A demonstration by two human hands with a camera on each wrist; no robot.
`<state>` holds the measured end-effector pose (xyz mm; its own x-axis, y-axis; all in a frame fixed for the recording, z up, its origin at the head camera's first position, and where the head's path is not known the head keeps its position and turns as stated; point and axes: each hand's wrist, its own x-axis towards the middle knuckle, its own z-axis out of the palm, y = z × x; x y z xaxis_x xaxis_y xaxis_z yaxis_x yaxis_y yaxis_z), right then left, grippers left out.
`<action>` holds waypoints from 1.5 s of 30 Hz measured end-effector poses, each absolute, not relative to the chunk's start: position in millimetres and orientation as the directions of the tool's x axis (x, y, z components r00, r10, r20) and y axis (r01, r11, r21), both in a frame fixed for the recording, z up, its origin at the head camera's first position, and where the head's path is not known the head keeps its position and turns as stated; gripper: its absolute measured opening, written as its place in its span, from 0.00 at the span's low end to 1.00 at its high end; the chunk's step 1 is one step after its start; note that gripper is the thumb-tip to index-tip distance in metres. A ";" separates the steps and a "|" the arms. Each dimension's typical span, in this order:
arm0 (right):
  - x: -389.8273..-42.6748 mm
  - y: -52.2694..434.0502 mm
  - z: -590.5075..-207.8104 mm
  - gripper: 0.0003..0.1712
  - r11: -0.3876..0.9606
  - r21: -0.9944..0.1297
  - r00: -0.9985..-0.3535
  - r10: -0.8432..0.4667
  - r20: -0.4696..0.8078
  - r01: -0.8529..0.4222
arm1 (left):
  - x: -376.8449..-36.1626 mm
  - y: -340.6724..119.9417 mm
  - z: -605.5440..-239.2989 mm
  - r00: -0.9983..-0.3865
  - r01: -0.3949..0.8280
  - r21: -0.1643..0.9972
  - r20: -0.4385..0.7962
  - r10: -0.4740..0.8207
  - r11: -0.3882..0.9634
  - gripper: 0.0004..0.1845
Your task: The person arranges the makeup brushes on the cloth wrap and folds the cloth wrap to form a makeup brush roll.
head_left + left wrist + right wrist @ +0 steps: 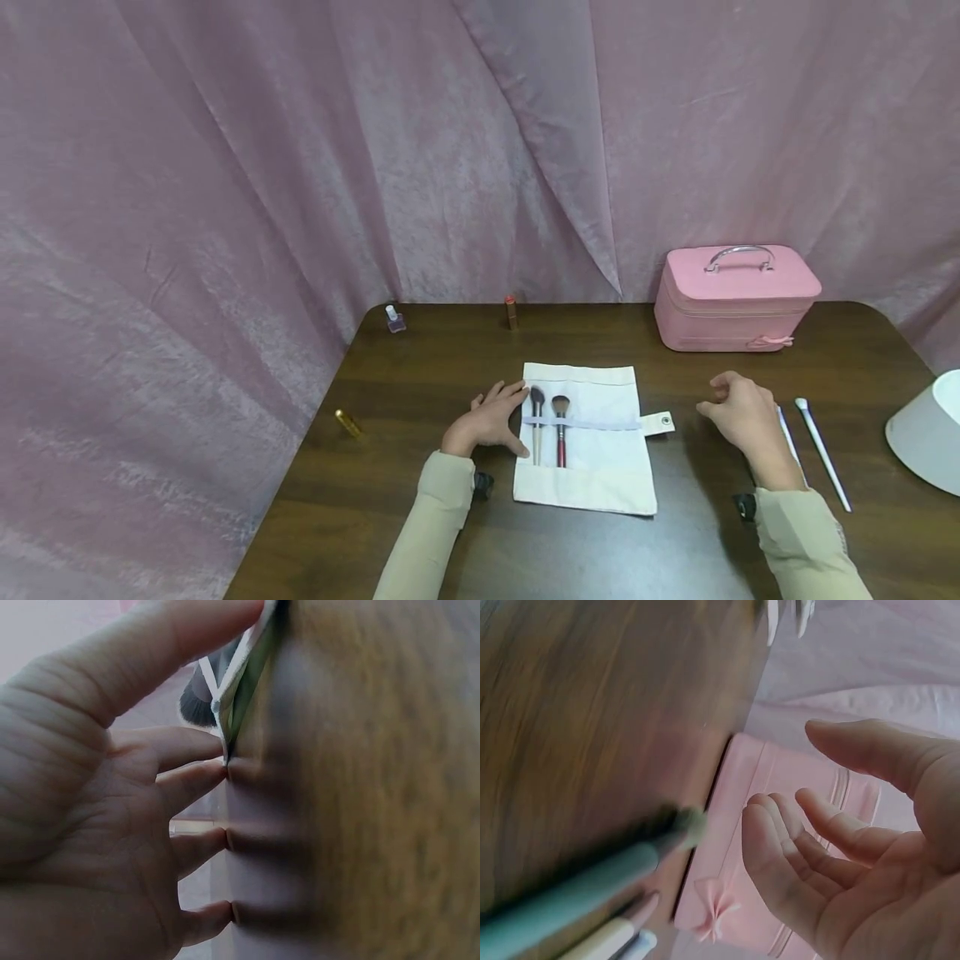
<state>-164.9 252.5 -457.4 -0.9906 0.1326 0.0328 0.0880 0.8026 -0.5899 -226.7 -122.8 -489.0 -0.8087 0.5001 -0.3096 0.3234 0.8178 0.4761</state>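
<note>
A white cloth brush roll lies flat on the table, its snap strap pointing right. Two makeup brushes, one with a pale handle and one with a red and black handle, sit under its elastic band. My left hand rests on the roll's left edge with fingers spread; in the left wrist view, fingertips touch the tabletop beside the fabric. Right of the roll, my right hand hovers with loosely bent fingers and holds nothing. Beside it lie white-looking brushes; a green-handled brush shows in the right wrist view.
A pink cosmetic case stands at the back right. A white rounded object is at the right edge. Nail polish, a lipstick and a small gold tube stand or lie toward the back and left. A pink curtain hangs behind.
</note>
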 end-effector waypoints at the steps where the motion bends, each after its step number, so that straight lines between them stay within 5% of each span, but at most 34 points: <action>1: -164.7 255.3 -457.2 0.26 0.806 -0.585 -0.991 0.131 0.027 0.091 | -227.1 -122.7 -488.7 -0.809 0.323 0.476 -0.310 0.499 0.818 0.56; 19: -162.8 280.3 -457.5 0.20 0.864 -0.471 -0.980 0.115 -0.161 0.178 | -221.5 -122.7 -489.1 -0.810 0.310 0.512 -0.299 0.505 0.801 0.56; 26: -160.8 280.2 -460.1 0.07 0.860 -0.475 -0.979 0.123 -0.162 0.186 | -221.9 -124.2 -491.1 -0.812 0.313 0.501 -0.300 0.501 0.807 0.57; 33: -161.4 281.8 -462.5 0.07 0.860 -0.472 -0.978 0.132 -0.161 0.193 | -223.2 -124.0 -490.0 -0.809 0.316 0.496 -0.305 0.503 0.809 0.57; 40: -162.3 277.1 -463.6 0.20 0.852 -0.498 -0.981 0.088 -0.170 0.163 | -225.6 -123.7 -488.4 -0.812 0.317 0.491 -0.301 0.499 0.812 0.57; 45: -163.2 276.1 -456.0 0.16 0.859 -0.486 -0.979 0.080 -0.189 0.164 | -225.8 -123.7 -488.6 -0.813 0.316 0.487 -0.304 0.497 0.814 0.57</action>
